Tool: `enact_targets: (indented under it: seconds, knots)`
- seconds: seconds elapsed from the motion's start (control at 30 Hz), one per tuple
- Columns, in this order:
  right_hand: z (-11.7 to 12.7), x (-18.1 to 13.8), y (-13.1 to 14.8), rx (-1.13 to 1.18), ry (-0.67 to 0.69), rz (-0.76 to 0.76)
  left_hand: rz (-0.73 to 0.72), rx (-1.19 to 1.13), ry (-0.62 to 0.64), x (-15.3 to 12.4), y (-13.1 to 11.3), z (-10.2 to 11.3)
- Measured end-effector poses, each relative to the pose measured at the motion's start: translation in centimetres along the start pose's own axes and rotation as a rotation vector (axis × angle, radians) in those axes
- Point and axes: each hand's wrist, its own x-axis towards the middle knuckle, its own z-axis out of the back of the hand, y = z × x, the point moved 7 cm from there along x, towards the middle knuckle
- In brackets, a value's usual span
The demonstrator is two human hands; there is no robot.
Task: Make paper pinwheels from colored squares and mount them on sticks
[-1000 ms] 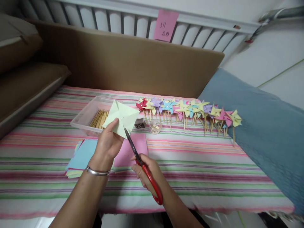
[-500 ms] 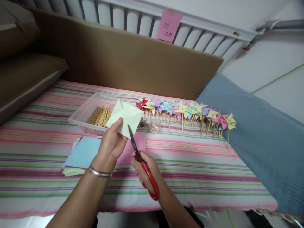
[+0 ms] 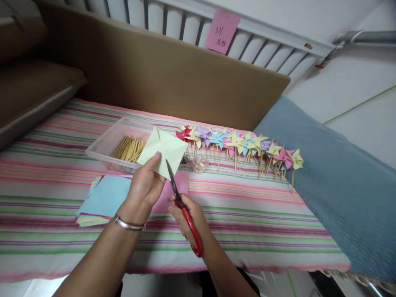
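A pale green square of paper [image 3: 162, 150] is pinched in my left hand [image 3: 147, 185], thumb on top and fingers beneath. Slits run in from its corners. My right hand [image 3: 190, 218] grips red-handled scissors [image 3: 192, 231], their dark blades lying over the paper's lower right corner. The blades look closed or nearly so. Under my hands lie a pink sheet [image 3: 173, 192] and, further left, a stack of coloured paper squares [image 3: 107, 196] with blue on top.
A clear plastic box [image 3: 102, 148] of wooden sticks [image 3: 128, 149] stands behind my left hand. Beside it is a small round tub [image 3: 199, 163] with tiny pieces. Several paper pinwheels [image 3: 236, 142] line the striped cloth [image 3: 247, 231]. A brown board [image 3: 173, 78] stands behind.
The scissor blades have shifted slightly further in over the paper, toward its centre. The view has moved a little; my left hand keeps the same hold.
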Motion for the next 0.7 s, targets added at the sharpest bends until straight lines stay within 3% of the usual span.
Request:
enact_targets:
  seconds: [0.27,0.7]
  knots:
    - [-0.05,0.41,-0.32,-0.046,0.067,0.008,-0.001,-0.003,0.005,0.13,0.19,0.13]
    - [-0.22,0.19,-0.55,-0.08,0.017,0.038,-0.013,-0.004,0.024,0.11,-0.14,0.05]
